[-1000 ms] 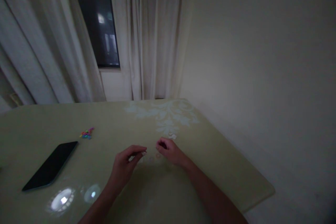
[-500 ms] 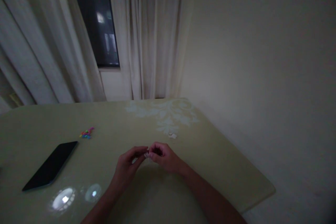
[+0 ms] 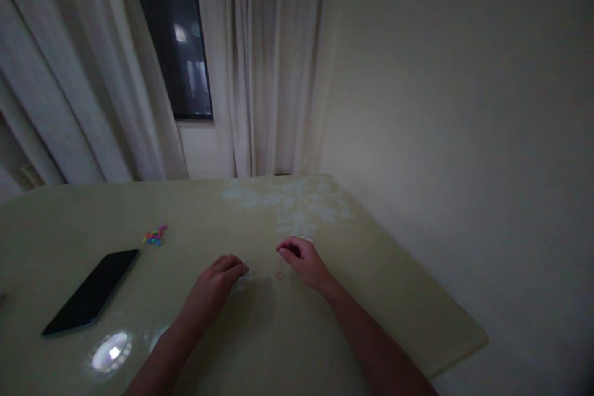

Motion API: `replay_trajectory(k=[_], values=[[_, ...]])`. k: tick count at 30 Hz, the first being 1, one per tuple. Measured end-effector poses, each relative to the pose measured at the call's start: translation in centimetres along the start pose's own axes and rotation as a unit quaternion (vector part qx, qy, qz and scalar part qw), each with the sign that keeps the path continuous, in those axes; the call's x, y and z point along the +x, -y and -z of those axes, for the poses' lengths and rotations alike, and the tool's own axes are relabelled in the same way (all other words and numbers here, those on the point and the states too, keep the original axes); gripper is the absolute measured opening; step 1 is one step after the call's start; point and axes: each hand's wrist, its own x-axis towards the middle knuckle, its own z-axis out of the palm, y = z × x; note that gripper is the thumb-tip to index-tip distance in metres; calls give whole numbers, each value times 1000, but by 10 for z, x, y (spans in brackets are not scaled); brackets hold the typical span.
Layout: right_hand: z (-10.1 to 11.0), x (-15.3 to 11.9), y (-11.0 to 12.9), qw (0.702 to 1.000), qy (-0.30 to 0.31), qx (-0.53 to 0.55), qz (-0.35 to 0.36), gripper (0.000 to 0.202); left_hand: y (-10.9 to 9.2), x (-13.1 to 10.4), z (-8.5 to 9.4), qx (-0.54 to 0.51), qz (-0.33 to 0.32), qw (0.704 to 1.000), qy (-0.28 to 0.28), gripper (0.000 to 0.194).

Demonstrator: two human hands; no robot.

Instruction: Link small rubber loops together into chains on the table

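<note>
My left hand (image 3: 218, 281) is low over the table, its fingers closed on a thin clear piece (image 3: 244, 279) that looks like plastic film. To its right, my right hand (image 3: 304, 261) is raised slightly above the tabletop with thumb and forefinger pinched together; anything between the tips is too small to make out. A gap separates the two hands. A small white item (image 3: 305, 238) lies just behind my right hand, mostly covered by it.
A dark tablet-like slab (image 3: 93, 292) lies at the left of the table (image 3: 195, 210). Beyond it sits a small pile of colourful pieces (image 3: 155, 236). Curtains (image 3: 260, 74) and a wall (image 3: 440, 105) stand behind, and the table's right edge slants toward the front.
My hands were together and have moved apart, the left one to the left and down, the right one to the right and slightly up. The clear piece now shows by my left hand.
</note>
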Motion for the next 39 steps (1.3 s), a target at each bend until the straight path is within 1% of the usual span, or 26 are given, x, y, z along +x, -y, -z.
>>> replay_trajectory(k=[3,6,8,11,15,18,21,23,26,28,30,33,36,39], values=[[8,2,-2,996,-10,-83,7,11,-3,-2,-5,56,-57,995,51,38],[12,0,1,978,6,-206,21,9,-8,-1,-8,95,-93,988,79,39],[12,-1,1,960,28,-276,21,9,-10,-1,-9,104,-101,986,86,39],[7,-4,0,941,56,-332,10,6,-11,-1,-11,111,-102,985,85,41],[1,-7,-5,933,57,-354,-8,6,-11,-1,-11,129,-96,983,91,43],[3,-6,-7,936,59,-347,-11,7,-11,0,-11,135,-96,983,84,43],[15,-4,-6,931,47,-362,-18,6,-13,-1,-14,127,-100,985,57,46],[26,-2,-4,924,44,-377,-38,4,-17,-2,-19,116,-110,986,46,45],[37,-2,-2,928,66,-358,-75,4,-26,-3,-31,97,-136,985,45,38],[39,-3,-2,936,85,-333,-80,5,-31,-2,-37,80,-156,984,45,32],[37,-4,-2,940,100,-319,-72,8,-34,-1,-39,59,-162,983,59,24],[32,-5,-3,939,110,-322,-54,11,-37,1,-36,40,-141,983,106,11],[28,-5,-3,933,111,-338,-54,12,-39,3,-32,42,-121,983,128,12],[27,-6,-2,927,108,-355,-58,10,-41,3,-30,53,-89,987,123,15]])
